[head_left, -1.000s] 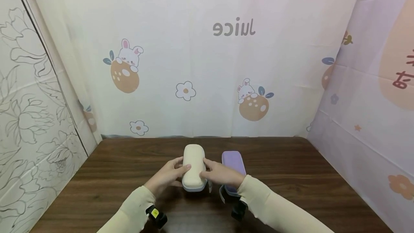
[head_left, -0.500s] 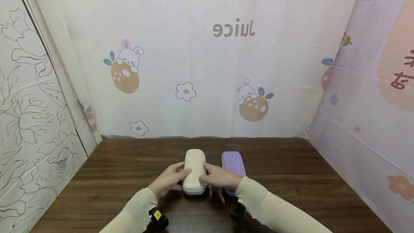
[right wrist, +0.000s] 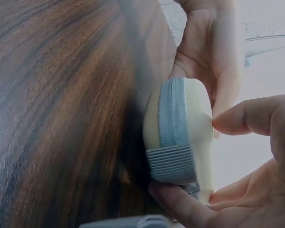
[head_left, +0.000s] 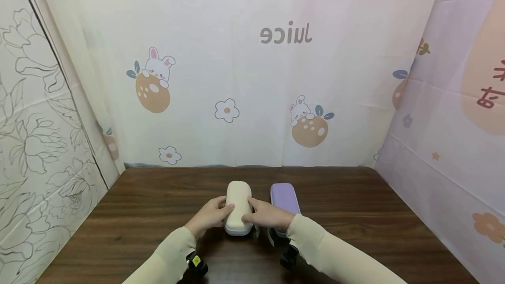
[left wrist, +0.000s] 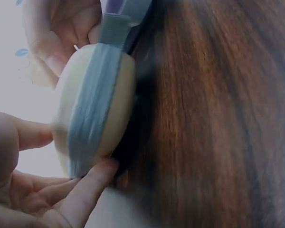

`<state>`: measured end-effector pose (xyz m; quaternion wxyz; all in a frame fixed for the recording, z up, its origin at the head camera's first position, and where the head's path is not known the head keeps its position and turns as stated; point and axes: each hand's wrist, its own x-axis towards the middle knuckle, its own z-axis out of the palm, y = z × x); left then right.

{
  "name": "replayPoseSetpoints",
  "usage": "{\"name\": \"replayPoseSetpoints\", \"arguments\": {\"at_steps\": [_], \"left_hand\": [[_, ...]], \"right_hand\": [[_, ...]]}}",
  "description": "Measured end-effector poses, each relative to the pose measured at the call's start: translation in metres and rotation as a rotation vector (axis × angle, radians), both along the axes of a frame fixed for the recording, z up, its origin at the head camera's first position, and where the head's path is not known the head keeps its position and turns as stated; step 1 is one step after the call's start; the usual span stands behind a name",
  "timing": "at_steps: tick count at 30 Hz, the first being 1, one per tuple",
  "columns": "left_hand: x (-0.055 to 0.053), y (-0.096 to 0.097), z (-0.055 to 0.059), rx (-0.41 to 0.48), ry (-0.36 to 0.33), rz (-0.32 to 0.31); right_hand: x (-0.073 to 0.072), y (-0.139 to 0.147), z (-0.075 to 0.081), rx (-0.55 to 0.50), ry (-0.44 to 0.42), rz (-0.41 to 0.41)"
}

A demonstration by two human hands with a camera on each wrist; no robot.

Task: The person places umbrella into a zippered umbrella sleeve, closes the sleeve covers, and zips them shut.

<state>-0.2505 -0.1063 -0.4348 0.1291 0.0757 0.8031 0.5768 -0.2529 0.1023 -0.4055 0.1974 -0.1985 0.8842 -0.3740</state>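
Note:
A cream oblong zippered case [head_left: 238, 200] is between my two hands near the middle of the dark wooden table, its long side pointing away from me. My left hand [head_left: 208, 218] grips its left side, thumb on top and fingers at the lower edge. From the right, my right hand [head_left: 269, 214] holds it with thumb and fingers. A grey-blue zipper band [left wrist: 95, 104] runs round the case, and a ribbed grey tab [right wrist: 172, 164] shows in the right wrist view. Whether its underside touches the table, I cannot tell.
A similar purple zippered case [head_left: 284, 197] lies just right, partly hidden by my right hand and sleeve. A grey strap loop [head_left: 270, 236] sticks out beside it. Printed cloth [head_left: 252, 78] hangs behind the wooden table [head_left: 158, 196].
The cream case has come slightly towards me and to the right, with both hands keeping hold of it. The purple case has stayed where it was.

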Motion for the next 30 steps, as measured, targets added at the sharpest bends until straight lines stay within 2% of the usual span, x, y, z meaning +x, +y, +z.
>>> {"name": "replayPoseSetpoints", "arguments": {"at_steps": [5,21,30], "left_hand": [[0.000,0.001,0.002,-0.067,0.039,-0.006],[-0.001,-0.003,0.006,-0.076,0.016,-0.031],[-0.002,-0.009,0.013,-0.105,0.089,-0.015]], "right_hand": [[-0.002,0.003,-0.003,0.031,0.018,0.009],[-0.001,0.005,-0.001,0.076,0.048,0.031],[0.001,0.008,0.008,0.034,0.131,0.066]]}}
